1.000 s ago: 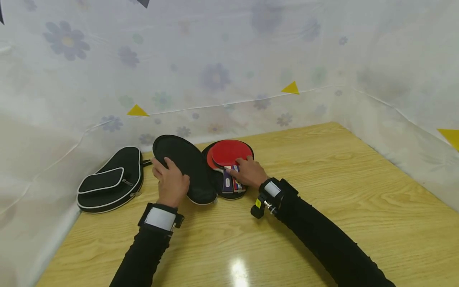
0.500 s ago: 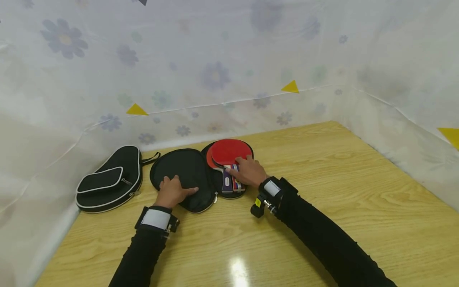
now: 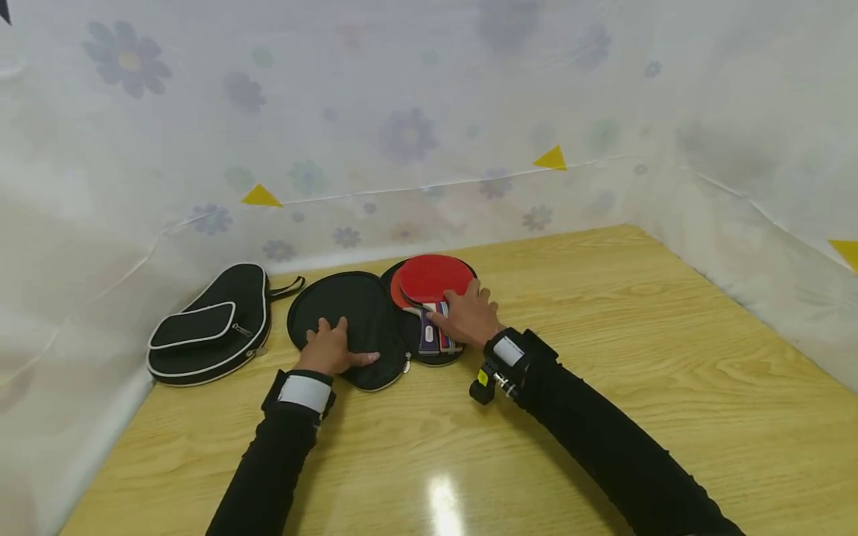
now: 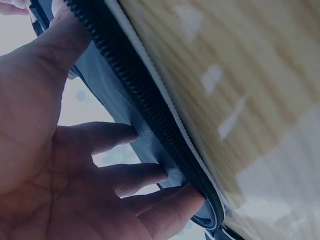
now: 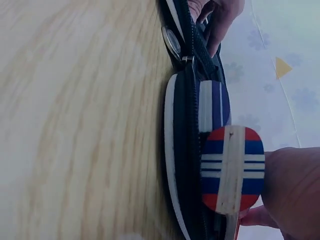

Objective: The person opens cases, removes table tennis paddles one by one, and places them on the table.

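A black paddle case lies unzipped and spread flat, its lid (image 3: 358,305) at the left and its other half under two table tennis paddles. My left hand (image 3: 327,350) rests on the lid with fingers spread; the left wrist view shows its fingertips at the zippered rim (image 4: 145,107). The upper paddle (image 3: 436,274) has a red face and a striped handle (image 5: 232,170). Beside it, the lower paddle's purple handle (image 3: 429,335) shows. My right hand (image 3: 469,316) lies over the upper paddle, thumb at the handle and fingers spread by the blade's edge.
A second black case (image 3: 237,298) with white piping, a front pocket and a wrist loop lies at the left near the wall. The wooden table (image 3: 603,357) meets a floral-patterned curtain (image 3: 415,89) behind and at both sides.
The lid, raised and tilted a second ago, has come down flat to the left under my left hand. My right hand stays at the paddles, its fingers now more spread.
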A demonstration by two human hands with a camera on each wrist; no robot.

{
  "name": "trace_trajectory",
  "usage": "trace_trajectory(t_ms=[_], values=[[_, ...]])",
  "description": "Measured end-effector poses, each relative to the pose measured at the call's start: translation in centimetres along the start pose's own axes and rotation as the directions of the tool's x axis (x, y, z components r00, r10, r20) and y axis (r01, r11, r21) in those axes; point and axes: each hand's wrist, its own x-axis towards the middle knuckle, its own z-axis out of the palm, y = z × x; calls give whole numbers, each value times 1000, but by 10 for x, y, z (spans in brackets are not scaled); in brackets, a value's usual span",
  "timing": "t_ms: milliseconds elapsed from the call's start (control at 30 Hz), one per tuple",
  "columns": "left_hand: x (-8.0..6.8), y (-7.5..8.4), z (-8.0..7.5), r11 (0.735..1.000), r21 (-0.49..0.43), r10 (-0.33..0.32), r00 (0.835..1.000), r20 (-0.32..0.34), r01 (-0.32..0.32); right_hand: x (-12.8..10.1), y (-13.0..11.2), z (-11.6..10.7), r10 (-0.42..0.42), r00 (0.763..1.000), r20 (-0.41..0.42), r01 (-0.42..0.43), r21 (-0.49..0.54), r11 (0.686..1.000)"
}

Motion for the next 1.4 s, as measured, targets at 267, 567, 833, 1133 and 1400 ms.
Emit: trace_trajectory(t_ms=[267,567,833,1133,1400], values=[[-2,1,1,1000,21,5,1000,-19,-5,-3,-7,0,1,998,67,-4,49,999],[-2,0,0,999,34,8,999,-37,-7,-3,-12,-3,-35,996,80,27,98,995],[5,-9,7,999,28,18,997,-69,-16,-2,-5,1,-146,989,-6,146,84,986],[-2,0,0,999,38,7,998,-69,-5,1,20,-17,-150,988,-46,155,131,979],[0,-2,4,998,56,22,997,-69,-18,3,56,-42,-82,996,-31,85,113,990]])
